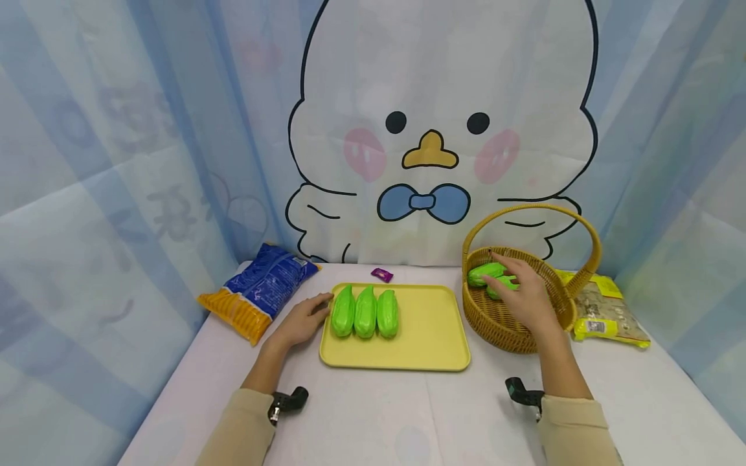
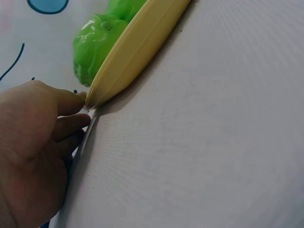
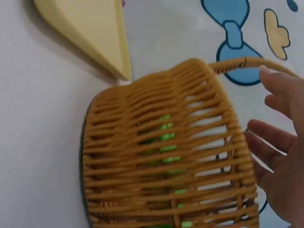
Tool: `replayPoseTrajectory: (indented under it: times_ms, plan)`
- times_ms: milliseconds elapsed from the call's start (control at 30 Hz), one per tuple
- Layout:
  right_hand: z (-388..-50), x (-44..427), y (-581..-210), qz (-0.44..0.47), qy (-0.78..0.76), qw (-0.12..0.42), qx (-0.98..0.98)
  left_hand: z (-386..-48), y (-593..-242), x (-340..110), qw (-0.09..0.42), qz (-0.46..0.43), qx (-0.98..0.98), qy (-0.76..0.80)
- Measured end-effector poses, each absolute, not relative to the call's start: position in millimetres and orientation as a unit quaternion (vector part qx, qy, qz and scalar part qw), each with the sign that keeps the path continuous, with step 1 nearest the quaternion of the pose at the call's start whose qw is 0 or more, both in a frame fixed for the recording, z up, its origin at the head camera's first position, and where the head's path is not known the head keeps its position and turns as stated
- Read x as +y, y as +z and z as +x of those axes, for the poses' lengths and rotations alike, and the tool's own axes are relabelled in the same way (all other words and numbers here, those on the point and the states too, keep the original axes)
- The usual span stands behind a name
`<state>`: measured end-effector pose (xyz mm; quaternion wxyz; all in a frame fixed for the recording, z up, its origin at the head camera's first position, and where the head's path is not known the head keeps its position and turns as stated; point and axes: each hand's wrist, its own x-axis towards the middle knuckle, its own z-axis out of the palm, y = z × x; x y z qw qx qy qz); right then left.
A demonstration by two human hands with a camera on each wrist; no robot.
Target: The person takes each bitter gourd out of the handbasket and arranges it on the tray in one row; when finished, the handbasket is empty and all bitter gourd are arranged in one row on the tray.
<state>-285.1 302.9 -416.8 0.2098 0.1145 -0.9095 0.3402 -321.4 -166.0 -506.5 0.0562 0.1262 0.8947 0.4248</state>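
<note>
Three glossy green ribbed vegetables, elongated and pointed at the far end, lie side by side on the left half of a yellow tray. My left hand rests at the tray's left edge, its fingertips touching the rim; the left wrist view shows the thumb by the tray's corner. My right hand is over a woven basket with a tall handle, fingers apart and nothing between them. Inside the basket, more of the green vegetables lie near the fingertips, partly hidden by the hand.
A blue and orange bag lies left of the tray. Behind the tray is a small purple wrapped piece. A yellow and clear packet lies right of the basket, whose handle arches above it. A printed curtain stands behind the table.
</note>
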Motion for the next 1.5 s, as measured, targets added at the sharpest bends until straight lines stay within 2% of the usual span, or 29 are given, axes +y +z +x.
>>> replayPoseTrajectory:
  times_ms: [467, 1067, 1500]
  plan:
    - [-286, 338, -431, 0.029, 0.289, 0.155, -0.944, -321, -506, -167, 0.054, 0.137, 0.891, 0.429]
    - [-282, 352, -432, -0.035, 0.206, 0.084, -0.974, -321, -506, -167, 0.056, 0.132, 0.892, 0.428]
    - [-283, 352, -433, -0.039, 0.203, 0.057, -0.977, -321, -506, -166, 0.060, 0.126, 0.894, 0.426]
